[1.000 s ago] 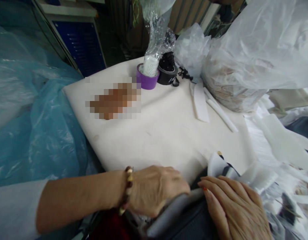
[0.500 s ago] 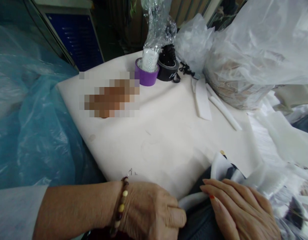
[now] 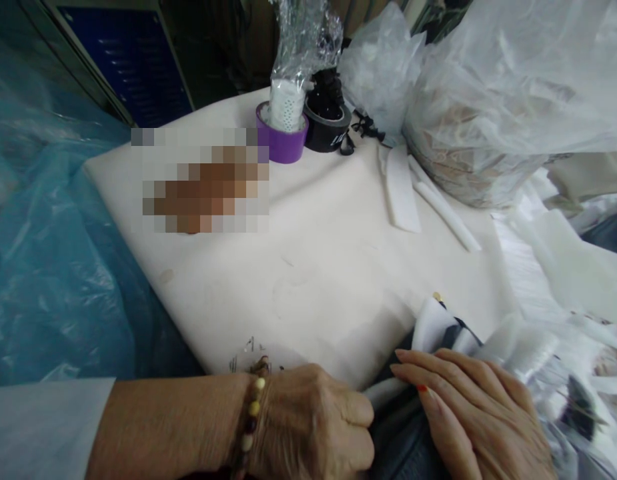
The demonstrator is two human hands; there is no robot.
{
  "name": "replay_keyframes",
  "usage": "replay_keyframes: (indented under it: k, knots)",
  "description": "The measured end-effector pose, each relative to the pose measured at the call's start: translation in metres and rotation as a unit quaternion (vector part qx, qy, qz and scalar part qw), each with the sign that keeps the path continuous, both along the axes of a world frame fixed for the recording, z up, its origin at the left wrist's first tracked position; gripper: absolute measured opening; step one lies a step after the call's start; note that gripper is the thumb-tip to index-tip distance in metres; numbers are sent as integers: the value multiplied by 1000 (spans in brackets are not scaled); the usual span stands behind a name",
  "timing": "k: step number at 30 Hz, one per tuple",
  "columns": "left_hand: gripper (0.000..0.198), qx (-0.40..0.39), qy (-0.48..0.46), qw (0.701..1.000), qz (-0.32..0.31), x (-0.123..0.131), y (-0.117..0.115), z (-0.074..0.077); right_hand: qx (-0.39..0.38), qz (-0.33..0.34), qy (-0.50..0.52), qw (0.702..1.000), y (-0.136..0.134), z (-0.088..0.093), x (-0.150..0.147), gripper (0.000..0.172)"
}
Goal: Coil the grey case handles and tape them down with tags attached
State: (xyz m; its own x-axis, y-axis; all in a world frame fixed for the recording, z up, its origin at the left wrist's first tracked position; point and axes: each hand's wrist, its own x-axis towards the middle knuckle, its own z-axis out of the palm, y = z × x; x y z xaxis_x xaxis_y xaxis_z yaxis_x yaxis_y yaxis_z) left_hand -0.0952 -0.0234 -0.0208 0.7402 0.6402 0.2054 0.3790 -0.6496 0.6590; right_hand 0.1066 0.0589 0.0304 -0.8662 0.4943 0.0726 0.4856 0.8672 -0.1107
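Note:
My left hand [image 3: 313, 427] is a closed fist at the near edge of the white padded table [image 3: 313, 267], pinching the end of a white foam strip [image 3: 383, 395]. A bead bracelet [image 3: 251, 420] is on its wrist. My right hand [image 3: 468, 413] lies flat with fingers stretched out on a dark fabric piece [image 3: 403, 447] and white foam sheet [image 3: 438, 327], just right of the left hand.
A purple tape roll [image 3: 282, 141] and a black tape roll [image 3: 327, 130] stand at the far edge. White foam strips [image 3: 403, 197] lie beside large clear plastic bags [image 3: 493, 100]. Blue plastic sheeting [image 3: 48, 267] hangs at left. More white foam scraps [image 3: 563, 280] pile at right.
My left hand has slid down and back toward me, drawing the foam strip with it. The view has shifted, so the table objects appear slightly further left.

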Motion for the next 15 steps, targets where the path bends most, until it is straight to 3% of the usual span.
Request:
replay_keyframes:
  k: [2, 4, 7, 9, 11, 15]
  knots:
    - [34, -62, -9, 997, 48, 6, 0, 1, -15, -10, 0, 1000, 1, 0, -2, 28]
    - [26, -170, -38, 976, 132, 13, 1, 5, -27, -21, 14, 999, 1, 0, -7, 28]
    - [21, -343, -62, 899, 263, 23, 6, 12, -39, -50, 54, 997, -4, 1, -15, 27]
    - [24, -416, -39, 860, 294, 30, 9, 16, -62, -74, 66, 993, -9, 2, -19, 25]
    - [25, -446, -6, 839, 313, 35, 13, 15, -99, -100, 63, 988, -13, 3, -22, 23]
    - [21, -443, 28, 839, 315, 39, 23, 6, -140, -147, 62, 977, -15, 0, -25, 25]
